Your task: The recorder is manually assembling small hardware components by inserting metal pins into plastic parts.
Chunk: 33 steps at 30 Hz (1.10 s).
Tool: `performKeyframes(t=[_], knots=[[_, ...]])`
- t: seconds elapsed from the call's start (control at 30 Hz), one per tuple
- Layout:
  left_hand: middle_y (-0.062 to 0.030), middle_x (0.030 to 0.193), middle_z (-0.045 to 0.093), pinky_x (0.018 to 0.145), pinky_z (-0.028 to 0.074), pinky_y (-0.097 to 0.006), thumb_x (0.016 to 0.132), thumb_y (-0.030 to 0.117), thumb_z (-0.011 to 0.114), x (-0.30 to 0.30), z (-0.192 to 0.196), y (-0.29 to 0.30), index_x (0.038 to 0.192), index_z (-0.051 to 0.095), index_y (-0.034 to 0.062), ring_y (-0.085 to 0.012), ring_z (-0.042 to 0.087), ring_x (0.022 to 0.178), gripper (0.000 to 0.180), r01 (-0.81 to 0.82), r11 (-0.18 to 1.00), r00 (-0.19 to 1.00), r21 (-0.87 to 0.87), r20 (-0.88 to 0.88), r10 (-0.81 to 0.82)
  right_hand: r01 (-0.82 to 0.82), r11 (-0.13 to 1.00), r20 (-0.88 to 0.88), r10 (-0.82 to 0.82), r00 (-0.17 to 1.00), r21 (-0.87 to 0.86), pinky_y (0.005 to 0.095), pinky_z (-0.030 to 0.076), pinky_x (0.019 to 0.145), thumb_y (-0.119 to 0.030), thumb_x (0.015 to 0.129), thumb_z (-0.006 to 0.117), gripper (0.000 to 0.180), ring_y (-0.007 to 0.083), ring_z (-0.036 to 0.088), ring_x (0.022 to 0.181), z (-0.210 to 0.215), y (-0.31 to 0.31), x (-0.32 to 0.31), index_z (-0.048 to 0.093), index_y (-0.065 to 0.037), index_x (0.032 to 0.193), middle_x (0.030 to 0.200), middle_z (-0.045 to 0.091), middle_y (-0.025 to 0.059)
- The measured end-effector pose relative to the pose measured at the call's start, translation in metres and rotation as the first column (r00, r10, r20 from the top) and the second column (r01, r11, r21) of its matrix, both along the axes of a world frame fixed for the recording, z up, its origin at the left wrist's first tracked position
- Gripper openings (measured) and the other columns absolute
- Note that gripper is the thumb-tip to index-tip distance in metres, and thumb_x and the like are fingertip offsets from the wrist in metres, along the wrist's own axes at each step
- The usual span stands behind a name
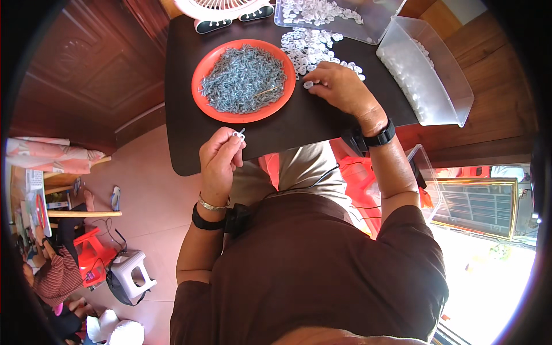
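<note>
- The dark table [299,132] spreads under the work, in front of the seated person.
- A clear bin [445,80] stands at its right side, with whitish pieces inside along the left wall.
- A second clear container [376,23], cut by the upper edge, also holds white pieces.
- The red plate [241,119] sits left of centre, piled with small silvery metal pins [241,77].
- A white disc heap [307,49] spreads loosely just right of the plate.
- The right hand [345,86] is beside that heap, fingers curled, thumb and forefinger nearly closed around one small disc [308,85]; whether it touches the table, I cannot tell.
- The left hand [217,155], by the table's near edge below the plate, is mostly closed, its fingertips pinching a little white piece [238,135].
- A thin pin [242,131] sticks up from that piece.
</note>
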<state>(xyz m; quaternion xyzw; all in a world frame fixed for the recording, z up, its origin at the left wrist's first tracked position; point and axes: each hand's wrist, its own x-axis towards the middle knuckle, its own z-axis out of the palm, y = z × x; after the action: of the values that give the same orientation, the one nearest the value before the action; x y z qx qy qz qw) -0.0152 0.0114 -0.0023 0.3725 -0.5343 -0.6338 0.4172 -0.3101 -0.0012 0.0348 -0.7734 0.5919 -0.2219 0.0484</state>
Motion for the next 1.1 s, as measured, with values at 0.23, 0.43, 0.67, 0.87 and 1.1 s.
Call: performKeyframes(t=[0.23, 0.43, 0.67, 0.87, 1.1], knots=[[0.0007, 0.057, 0.049, 0.045, 0.028, -0.02, 0.09, 0.016, 0.048, -0.002, 0.001, 0.001, 0.076, 0.055, 0.0022, -0.0047, 0.042, 0.048, 0.021, -0.007, 1.0, 1.0, -0.012, -0.023, 0.007, -0.045, 0.996, -0.171, 0.032, 0.985, -0.074, 0.0378, 0.048, 0.07, -0.013, 0.08, 0.062, 0.013, 0.0285, 0.06, 0.079, -0.009, -0.001, 0.009, 0.061, -0.005, 0.09, 0.082, 0.058, 0.0107], [0.0009, 0.057, 0.048, 0.045, 0.028, -0.02, 0.09, 0.015, 0.047, -0.003, 0.001, 0.001, 0.076, 0.055, 0.0027, -0.0049, 0.042, 0.048, 0.021, -0.013, 1.0, 1.0, 0.004, -0.02, 0.013, 0.005, 0.998, -0.039, -0.002, 0.999, 0.064, 0.0367, 0.048, 0.067, -0.011, 0.078, 0.062, 0.014, 0.0281, 0.06, 0.074, -0.005, 0.001, 0.007, 0.058, -0.003, 0.089, 0.078, 0.058, 0.012], [0.0024, 0.059, 0.049, 0.045, 0.026, -0.019, 0.089, 0.013, 0.051, 0.0, -0.001, 0.001, 0.08, 0.057, 0.0013, -0.0025, 0.04, 0.051, 0.016, 0.0, 1.0, 0.999, 0.026, -0.046, 0.001, 0.038, 0.99, 0.37, -0.087, 0.925, 0.136, 0.0265, 0.047, 0.063, -0.006, 0.084, 0.061, 0.018, 0.0118, 0.061, 0.071, 0.001, 0.01, 0.013, 0.063, -0.004, 0.102, 0.079, 0.064, 0.0044], [-0.002, 0.062, 0.054, 0.049, 0.032, -0.02, 0.091, 0.018, 0.048, -0.012, 0.007, 0.01, 0.081, 0.057, 0.0006, -0.0055, 0.045, 0.053, 0.022, 0.046, 0.999, 0.989, 0.0, -0.138, -0.046, -0.093, 0.984, 0.958, -0.123, 0.259, 0.151, 0.0205, 0.048, 0.063, -0.006, 0.086, 0.063, 0.011, 0.0086, 0.062, 0.072, 0.016, 0.04, 0.073, 0.065, -0.002, 0.096, 0.082, 0.067, 0.0034], [-0.0116, 0.075, 0.06, 0.058, 0.045, -0.024, 0.093, 0.015, 0.043, -0.027, 0.014, 0.015, 0.083, 0.053, -0.0022, -0.0154, 0.058, 0.063, 0.022, 0.08, 0.994, 0.918, -0.068, -0.384, -0.1, -0.261, 0.963, 0.997, -0.077, -0.009, 0.072, 0.0206, 0.046, 0.061, -0.002, 0.084, 0.065, 0.005, 0.0068, 0.059, 0.07, -0.002, 0.043, 0.124, 0.062, -0.003, 0.089, 0.078, 0.065, 0.0032]])
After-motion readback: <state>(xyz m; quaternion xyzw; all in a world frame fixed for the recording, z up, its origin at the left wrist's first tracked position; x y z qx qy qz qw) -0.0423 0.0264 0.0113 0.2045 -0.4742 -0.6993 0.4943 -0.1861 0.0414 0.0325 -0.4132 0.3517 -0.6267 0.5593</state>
